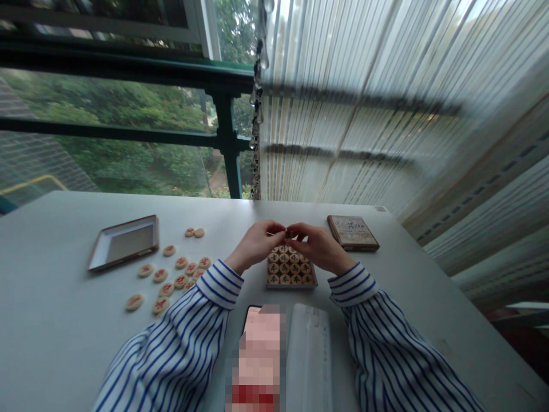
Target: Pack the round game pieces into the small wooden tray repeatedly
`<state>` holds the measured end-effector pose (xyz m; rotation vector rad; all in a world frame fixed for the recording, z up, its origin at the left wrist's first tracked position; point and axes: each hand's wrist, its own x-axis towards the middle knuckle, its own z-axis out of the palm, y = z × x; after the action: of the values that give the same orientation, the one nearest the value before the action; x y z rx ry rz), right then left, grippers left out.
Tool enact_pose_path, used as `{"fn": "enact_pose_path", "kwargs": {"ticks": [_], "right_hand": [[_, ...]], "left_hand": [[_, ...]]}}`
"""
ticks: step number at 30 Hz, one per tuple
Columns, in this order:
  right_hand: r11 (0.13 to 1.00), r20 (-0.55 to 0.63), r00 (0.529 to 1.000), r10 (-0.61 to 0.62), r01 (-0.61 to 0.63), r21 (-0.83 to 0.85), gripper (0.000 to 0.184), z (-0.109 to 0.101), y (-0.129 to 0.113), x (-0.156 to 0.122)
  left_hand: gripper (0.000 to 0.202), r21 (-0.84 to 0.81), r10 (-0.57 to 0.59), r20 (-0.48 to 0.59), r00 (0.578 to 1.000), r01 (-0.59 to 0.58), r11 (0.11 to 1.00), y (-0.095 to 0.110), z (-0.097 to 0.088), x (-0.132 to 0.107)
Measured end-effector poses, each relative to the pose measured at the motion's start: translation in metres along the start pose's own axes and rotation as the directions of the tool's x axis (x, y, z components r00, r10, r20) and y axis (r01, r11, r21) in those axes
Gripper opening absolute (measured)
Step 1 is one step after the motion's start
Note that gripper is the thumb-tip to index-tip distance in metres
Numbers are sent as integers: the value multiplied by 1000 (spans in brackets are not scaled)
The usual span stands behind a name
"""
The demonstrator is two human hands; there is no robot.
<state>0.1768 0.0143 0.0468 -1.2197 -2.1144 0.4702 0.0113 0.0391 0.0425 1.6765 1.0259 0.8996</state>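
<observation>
Over the back of a small open box [292, 286], my left hand [257, 245] and my right hand [321, 246] meet. Their fingertips pinch a dark-marked xiangqi piece [288, 234] between them. Rows of round wooden pieces with black characters [294, 268] fill the visible part of the box; its rear is hidden by my fingers. To the left, several loose pieces with red characters [180, 281] lie scattered on the table, some partly behind my left sleeve. Farther back, a plain-faced piece [199, 233] touches a red-marked one [189, 232].
An open, shallow box lid or tray [124, 264] lies at the left of the white table [240, 220]. A closed, printed box [354, 232] is at the back right. Close to me are a phone [252, 310], largely blurred out, and a long pale plastic-looking object [307, 355].
</observation>
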Motion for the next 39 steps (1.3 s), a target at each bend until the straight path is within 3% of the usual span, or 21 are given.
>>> {"fn": "enact_pose_path", "kwargs": {"ticks": [4, 7, 12, 16, 25, 39], "right_hand": [[998, 20, 1000, 12, -11, -56, 24, -2, -2, 0], [995, 23, 1000, 12, -9, -100, 24, -4, -2, 0], [988, 10, 1000, 9, -7, -153, 25, -6, 1, -1], [980, 16, 999, 29, -25, -199, 25, -8, 5, -1], [938, 26, 992, 125, -109, -328, 24, -17, 14, -4], [824, 154, 962, 225, -104, -557, 25, -20, 19, -6]], "left_hand": [[24, 42, 13, 25, 1000, -14, 999, -4, 0, 2], [28, 198, 38, -4, 999, -37, 980, -6, -4, 3], [29, 555, 99, -81, 992, -38, 831, -12, -12, 1], [34, 690, 71, -67, 995, -6, 724, -19, -14, 0], [38, 707, -45, 40, 998, 4, 708, -23, -11, 3], [37, 706, -38, 48, 998, -7, 708, -26, -10, 3]]}}
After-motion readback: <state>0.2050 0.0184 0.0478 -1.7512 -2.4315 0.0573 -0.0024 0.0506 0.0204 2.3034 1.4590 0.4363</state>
